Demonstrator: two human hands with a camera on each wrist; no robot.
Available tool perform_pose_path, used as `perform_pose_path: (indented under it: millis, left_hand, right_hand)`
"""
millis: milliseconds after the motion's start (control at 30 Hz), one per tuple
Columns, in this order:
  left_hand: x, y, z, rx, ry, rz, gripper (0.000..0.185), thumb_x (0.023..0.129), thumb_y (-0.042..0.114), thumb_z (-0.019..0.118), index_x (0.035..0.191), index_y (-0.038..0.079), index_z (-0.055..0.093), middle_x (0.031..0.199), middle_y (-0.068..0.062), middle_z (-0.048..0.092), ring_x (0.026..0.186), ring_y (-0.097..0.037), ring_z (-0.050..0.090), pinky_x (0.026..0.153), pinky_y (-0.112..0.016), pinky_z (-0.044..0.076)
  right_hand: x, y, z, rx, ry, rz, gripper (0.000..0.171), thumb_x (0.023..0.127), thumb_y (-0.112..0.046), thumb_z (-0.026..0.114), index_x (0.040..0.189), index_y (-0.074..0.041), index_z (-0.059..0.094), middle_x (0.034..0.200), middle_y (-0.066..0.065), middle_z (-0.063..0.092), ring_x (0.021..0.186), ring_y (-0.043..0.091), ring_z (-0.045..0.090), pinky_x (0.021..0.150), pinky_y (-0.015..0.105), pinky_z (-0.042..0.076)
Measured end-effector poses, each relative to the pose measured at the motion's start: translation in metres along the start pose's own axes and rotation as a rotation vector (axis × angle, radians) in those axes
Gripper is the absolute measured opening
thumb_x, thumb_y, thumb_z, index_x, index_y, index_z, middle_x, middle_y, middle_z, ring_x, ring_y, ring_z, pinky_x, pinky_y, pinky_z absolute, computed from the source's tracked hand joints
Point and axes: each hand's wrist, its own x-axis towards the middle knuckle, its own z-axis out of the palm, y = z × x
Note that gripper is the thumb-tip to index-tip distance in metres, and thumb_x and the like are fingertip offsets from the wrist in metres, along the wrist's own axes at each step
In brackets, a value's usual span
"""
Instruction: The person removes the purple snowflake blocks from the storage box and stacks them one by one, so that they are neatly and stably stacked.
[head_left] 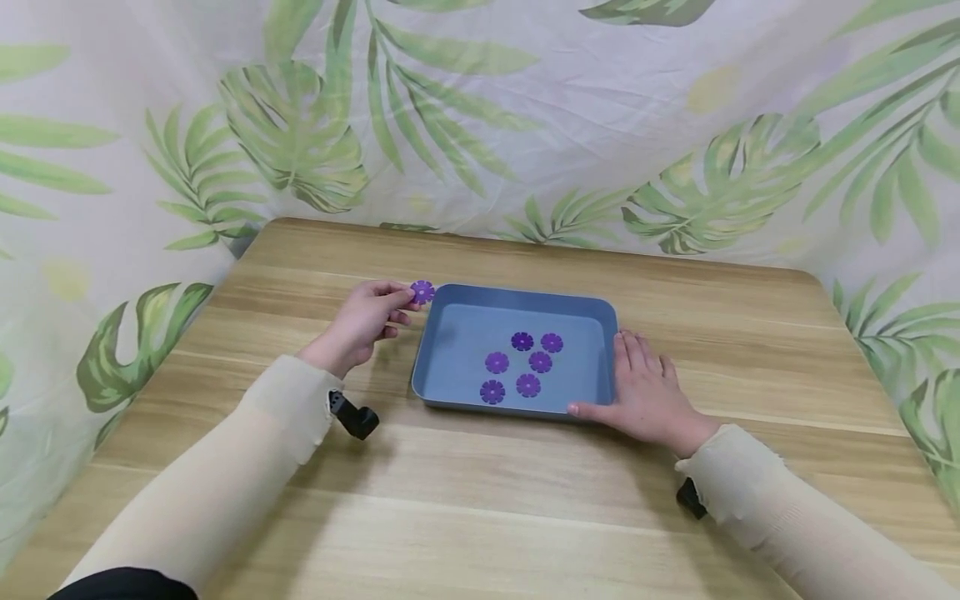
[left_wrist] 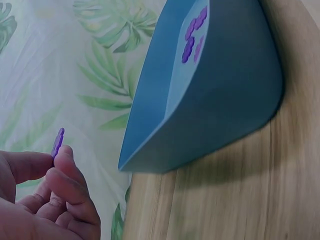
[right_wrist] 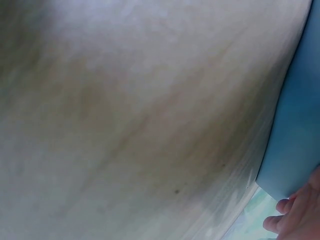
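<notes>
Between thumb and fingertips my left hand pinches a purple flower-shaped disc with a notched edge, just outside the far left corner of a blue tray. In the left wrist view the same disc is seen edge-on, close to the tray's wall. Several similar purple discs lie flat on the tray's floor, mostly in its middle and near part. At the tray's near right corner my right hand rests with fingers extended along the right side and the thumb at the front rim.
The tray stands on a wood-grain table with rounded far corners. Behind and beside it hangs a pale cloth with green leaf prints. A small black device is strapped at the left wrist, another at the right.
</notes>
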Motion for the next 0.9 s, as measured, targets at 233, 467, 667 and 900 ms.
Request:
perform_pose_path:
  millis: [233, 467, 667, 900]
  left_hand:
    - [-0.004, -0.002, -0.023, 0.026, 0.021, 0.004, 0.019, 0.109, 0.016, 0.052, 0.117, -0.001, 0.056, 0.087, 0.008, 0.065, 0.067, -0.003, 0.055, 0.054, -0.017, 0.043]
    - [-0.007, -0.006, -0.05, 0.054, 0.054, -0.007, 0.022, 0.111, 0.02, 0.049, 0.123, 0.002, 0.055, 0.09, 0.009, 0.064, 0.07, -0.004, 0.054, 0.054, -0.018, 0.043]
    - [-0.009, -0.011, -0.069, 0.078, 0.091, -0.004, 0.025, 0.11, 0.02, 0.05, 0.123, -0.001, 0.055, 0.086, 0.012, 0.066, 0.07, -0.003, 0.056, 0.058, -0.017, 0.047]
    - [-0.015, -0.019, -0.089, 0.144, 0.09, -0.032, 0.031, 0.11, 0.016, 0.048, 0.132, -0.007, 0.051, 0.085, 0.016, 0.067, 0.071, -0.002, 0.057, 0.058, -0.017, 0.047]
  right_hand:
    - [-0.001, 0.0, 0.0, -0.013, 0.006, -0.008, 0.133, 0.082, -0.083, 0.061, 0.157, 0.015, 0.012, 0.165, 0.034, 0.011, 0.152, 0.048, 0.011, 0.114, 0.075, 0.011]
    - [-0.002, -0.001, 0.0, -0.013, 0.017, -0.017, 0.133, 0.082, -0.083, 0.06, 0.157, 0.015, 0.013, 0.164, 0.034, 0.014, 0.152, 0.048, 0.013, 0.114, 0.075, 0.012]
    - [-0.001, -0.001, 0.0, -0.014, 0.022, -0.02, 0.133, 0.082, -0.083, 0.061, 0.157, 0.015, 0.013, 0.164, 0.034, 0.014, 0.152, 0.048, 0.013, 0.113, 0.075, 0.012]
    - [-0.002, -0.001, 0.0, -0.016, 0.024, -0.02, 0.133, 0.081, -0.084, 0.061, 0.157, 0.015, 0.014, 0.164, 0.034, 0.014, 0.152, 0.048, 0.013, 0.114, 0.075, 0.012]
